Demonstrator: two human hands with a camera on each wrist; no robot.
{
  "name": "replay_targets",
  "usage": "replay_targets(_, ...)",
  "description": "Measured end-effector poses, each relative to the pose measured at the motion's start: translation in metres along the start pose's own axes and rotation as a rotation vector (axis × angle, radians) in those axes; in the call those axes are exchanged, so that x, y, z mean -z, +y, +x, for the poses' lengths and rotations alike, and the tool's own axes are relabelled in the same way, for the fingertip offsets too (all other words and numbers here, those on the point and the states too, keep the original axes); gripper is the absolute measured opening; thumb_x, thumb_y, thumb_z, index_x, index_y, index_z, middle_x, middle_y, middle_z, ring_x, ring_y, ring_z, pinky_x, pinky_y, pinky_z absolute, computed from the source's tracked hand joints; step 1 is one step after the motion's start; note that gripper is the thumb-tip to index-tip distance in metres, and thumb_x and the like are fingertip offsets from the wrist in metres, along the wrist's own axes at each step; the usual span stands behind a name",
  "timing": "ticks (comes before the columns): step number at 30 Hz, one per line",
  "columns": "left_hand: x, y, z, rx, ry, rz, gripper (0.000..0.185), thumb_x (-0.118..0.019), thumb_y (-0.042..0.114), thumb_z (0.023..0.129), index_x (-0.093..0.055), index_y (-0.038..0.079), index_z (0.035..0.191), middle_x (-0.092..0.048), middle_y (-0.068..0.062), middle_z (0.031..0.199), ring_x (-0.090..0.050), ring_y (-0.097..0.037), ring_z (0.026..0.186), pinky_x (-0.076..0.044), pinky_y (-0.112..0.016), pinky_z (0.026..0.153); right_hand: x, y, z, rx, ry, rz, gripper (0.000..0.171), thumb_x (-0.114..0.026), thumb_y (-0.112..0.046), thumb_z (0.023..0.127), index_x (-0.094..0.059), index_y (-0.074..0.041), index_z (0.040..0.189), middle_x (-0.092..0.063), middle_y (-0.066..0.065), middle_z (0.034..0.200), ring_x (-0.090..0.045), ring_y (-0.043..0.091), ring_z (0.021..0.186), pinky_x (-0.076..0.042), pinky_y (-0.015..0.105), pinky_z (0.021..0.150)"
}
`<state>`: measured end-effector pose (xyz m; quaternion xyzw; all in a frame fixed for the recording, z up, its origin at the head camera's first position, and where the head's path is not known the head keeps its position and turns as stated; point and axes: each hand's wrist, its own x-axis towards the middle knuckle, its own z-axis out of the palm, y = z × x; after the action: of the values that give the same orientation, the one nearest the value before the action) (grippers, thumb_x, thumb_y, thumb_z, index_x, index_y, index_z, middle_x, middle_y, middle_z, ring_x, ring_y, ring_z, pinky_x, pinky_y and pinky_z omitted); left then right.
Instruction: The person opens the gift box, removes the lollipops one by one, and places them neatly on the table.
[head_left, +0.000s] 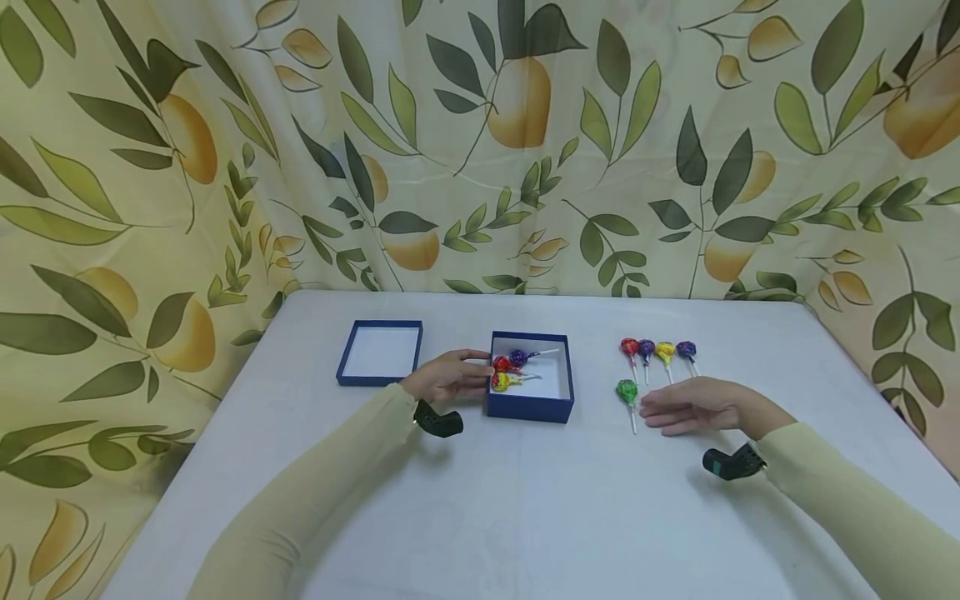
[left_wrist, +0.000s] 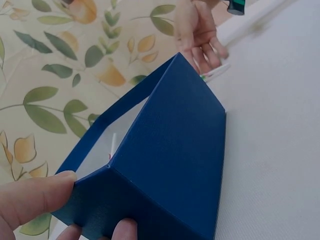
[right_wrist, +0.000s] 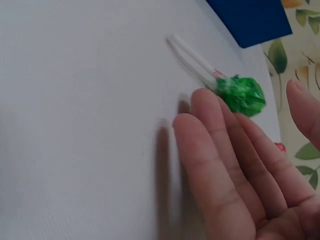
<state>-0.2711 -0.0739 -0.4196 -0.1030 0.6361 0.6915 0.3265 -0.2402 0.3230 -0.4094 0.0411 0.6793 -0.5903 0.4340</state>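
My left hand (head_left: 448, 377) holds the open blue box (head_left: 528, 407) at its left wall, the thumb (left_wrist: 52, 192) at the rim and other fingertips against the outside. Inside the box lie a purple lollipop (head_left: 518, 357), a red lollipop (head_left: 502, 364) and a yellow lollipop (head_left: 500, 382). On the right, my right hand (head_left: 693, 406) is beside a green lollipop (head_left: 626, 391), fingers extended and thumb apart. In the right wrist view those fingertips are right by the green wrapper (right_wrist: 242, 95), with nothing in the hand.
A blue-edged box lid (head_left: 380, 380) lies left of the box, white inside facing up. Behind the right hand, a red (head_left: 629, 346), a purple (head_left: 646, 348), a yellow (head_left: 664, 351) and another purple lollipop (head_left: 686, 349) form a row. A leaf-patterned curtain (head_left: 480, 208) hangs behind the white table (head_left: 517, 517).
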Motion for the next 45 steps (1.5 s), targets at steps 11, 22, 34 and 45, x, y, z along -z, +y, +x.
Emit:
replay_targets(11, 0.001, 0.0, -0.002, 0.008, -0.008, 0.003, 0.052, -0.059, 0.003, 0.09, -0.041, 0.008, 0.139, -0.052, -0.019, 0.134, -0.06, -0.021, 0.101, -0.046, -0.039, 0.103, 0.008, -0.032, -0.021, 0.055, -0.128, -0.118, 0.03, -0.04, -0.019, 0.102, -0.065, -0.016, 0.118, -0.07, -0.003, 0.113, -0.065, 0.013, 0.106, -0.054, 0.031, 0.091)
replay_targets(22, 0.001, 0.0, -0.003, 0.01, -0.022, 0.019, 0.052, -0.058, 0.004, 0.091, -0.04, 0.008, 0.14, -0.052, -0.018, 0.135, -0.06, -0.019, 0.099, -0.046, -0.038, 0.104, -0.018, -0.088, -0.011, 0.122, -0.115, -0.173, 0.023, -0.048, -0.011, 0.098, -0.067, -0.016, 0.111, -0.07, -0.004, 0.11, -0.066, 0.011, 0.103, -0.054, 0.032, 0.092)
replay_targets(34, 0.001, -0.001, -0.001, -0.003, -0.002, -0.003, 0.051, -0.06, 0.002, 0.09, -0.043, 0.008, 0.138, -0.054, -0.019, 0.133, -0.061, -0.023, 0.106, -0.047, -0.038, 0.102, -0.065, -0.117, 0.02, 0.198, -0.023, -0.032, 0.018, -0.051, -0.007, 0.096, -0.066, -0.015, 0.101, -0.071, 0.0, 0.107, -0.066, 0.014, 0.102, -0.051, 0.034, 0.097)
replay_targets(45, 0.001, -0.001, 0.001, -0.006, -0.008, 0.002, 0.05, -0.059, 0.003, 0.09, -0.043, 0.009, 0.138, -0.054, -0.018, 0.134, -0.06, -0.023, 0.107, -0.047, -0.038, 0.102, -0.093, -0.116, 0.06, 0.206, -0.055, -0.037, 0.049, -0.046, -0.002, 0.097, -0.029, 0.012, 0.14, -0.069, 0.006, 0.114, -0.067, 0.013, 0.101, -0.04, 0.039, 0.105)
